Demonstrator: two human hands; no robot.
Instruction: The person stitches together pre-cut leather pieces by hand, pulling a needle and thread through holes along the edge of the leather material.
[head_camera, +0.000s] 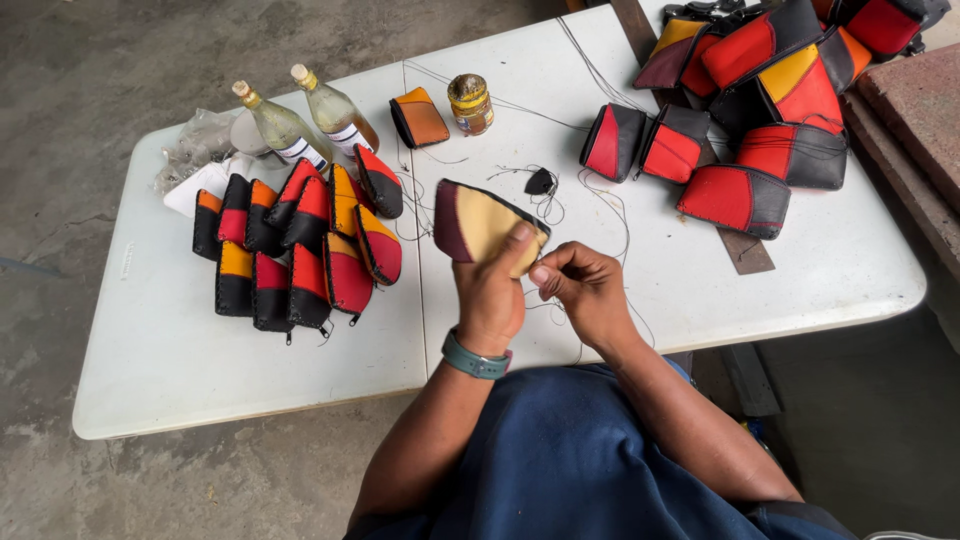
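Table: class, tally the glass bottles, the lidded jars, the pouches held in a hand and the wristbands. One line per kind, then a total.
glass bottles: 2
lidded jar: 1
pouch held in the left hand: 1
wristband: 1
Total: 5

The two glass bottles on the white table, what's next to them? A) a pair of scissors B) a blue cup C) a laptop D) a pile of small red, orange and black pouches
D: the two glass bottles lie at the table's far left, and right beside them, on the near side, sits the pile of small pouches in red, orange and black.
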